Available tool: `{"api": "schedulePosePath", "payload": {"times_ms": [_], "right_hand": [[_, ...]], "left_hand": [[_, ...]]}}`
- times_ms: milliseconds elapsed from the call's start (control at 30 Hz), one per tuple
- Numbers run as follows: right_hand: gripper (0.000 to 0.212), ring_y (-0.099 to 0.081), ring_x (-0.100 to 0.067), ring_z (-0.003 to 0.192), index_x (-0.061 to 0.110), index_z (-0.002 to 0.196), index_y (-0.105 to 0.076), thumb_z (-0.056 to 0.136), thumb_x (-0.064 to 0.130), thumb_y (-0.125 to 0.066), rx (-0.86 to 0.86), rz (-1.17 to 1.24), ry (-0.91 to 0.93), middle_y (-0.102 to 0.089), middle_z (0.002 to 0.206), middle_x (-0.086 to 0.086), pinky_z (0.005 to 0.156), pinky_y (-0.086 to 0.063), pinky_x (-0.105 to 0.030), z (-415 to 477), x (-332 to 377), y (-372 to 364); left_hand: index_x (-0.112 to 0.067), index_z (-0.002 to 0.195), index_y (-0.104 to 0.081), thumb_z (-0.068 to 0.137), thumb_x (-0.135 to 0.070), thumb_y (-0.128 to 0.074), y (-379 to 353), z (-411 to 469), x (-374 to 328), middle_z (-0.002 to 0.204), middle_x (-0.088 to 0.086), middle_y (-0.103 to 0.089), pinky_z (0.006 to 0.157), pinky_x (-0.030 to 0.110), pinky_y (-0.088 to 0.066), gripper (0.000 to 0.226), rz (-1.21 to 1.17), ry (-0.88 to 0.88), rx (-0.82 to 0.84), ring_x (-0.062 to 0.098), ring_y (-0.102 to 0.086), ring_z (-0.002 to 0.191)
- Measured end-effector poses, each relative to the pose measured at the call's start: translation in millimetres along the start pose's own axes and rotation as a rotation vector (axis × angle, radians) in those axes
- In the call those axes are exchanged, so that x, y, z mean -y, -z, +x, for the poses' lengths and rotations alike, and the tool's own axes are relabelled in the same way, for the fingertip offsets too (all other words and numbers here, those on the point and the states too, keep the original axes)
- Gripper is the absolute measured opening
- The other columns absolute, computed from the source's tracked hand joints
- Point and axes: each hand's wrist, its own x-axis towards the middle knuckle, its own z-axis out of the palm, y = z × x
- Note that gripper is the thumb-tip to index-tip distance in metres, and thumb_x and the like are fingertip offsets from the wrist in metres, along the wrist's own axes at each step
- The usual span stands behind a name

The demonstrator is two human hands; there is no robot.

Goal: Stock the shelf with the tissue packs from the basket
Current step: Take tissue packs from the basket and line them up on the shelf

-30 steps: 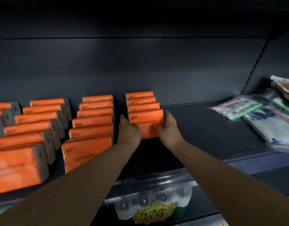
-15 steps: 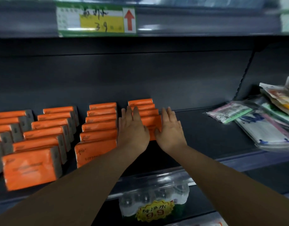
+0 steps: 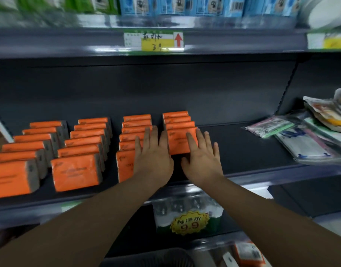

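Right hand [image 3: 202, 160] flat, fingers straight across front tissue pack [image 3: 176, 140] of rightmost row on shelf [image 3: 242, 151]. Left hand [image 3: 153, 157] flat just beside pack. Neither grip holds anything.

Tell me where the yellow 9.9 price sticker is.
Head view, low centre: the sticker is on the bottled-water pack, one shelf below the orange tissue packs, under the right hand.

Only one cam: head-mounted, close to the shelf [image 3: 233, 145], looking forward and down, tissue packs [image 3: 177, 142] at 12 o'clock.
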Motion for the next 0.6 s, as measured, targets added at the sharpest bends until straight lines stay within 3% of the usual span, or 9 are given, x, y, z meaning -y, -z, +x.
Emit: {"api": "schedulePosePath", "payload": {"times_ms": [600], "right_hand": [[0.075,0.012,-0.020,0.147,0.022,0.153,-0.001,0.094,0.036,-0.045,0.212,-0.088,0.186,0.011,0.161,-0.003,0.118,0.003,-0.040,-117,35,-37]], "left_hand": [[-0.013,0.153,0.002,0.097,-0.041,-0.038,-20,-132,41,0.161,0.010,0.010,0.118,0.048,0.005,0.075,0.074,0.069,0.234,0.028,0.013,0.148]]}}
